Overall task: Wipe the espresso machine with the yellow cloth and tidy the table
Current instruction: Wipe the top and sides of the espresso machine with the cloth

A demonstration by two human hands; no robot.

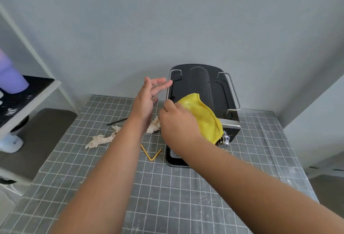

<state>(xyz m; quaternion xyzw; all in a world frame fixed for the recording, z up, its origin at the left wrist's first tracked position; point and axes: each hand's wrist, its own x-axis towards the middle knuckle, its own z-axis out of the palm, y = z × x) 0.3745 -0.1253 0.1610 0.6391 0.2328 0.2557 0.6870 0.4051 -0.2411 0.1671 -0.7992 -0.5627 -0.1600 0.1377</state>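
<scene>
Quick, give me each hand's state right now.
Left hand: open, fingers spread, holding nothing.
Right hand: gripping the yellow cloth on the espresso machine.

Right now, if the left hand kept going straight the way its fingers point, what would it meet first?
Most likely the metal rail on the espresso machine. The left hand is open, its fingertips aimed at that rail, though depth is hard to judge.

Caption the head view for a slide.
Right hand wipes the espresso machine with a yellow cloth; left hand open.
</scene>
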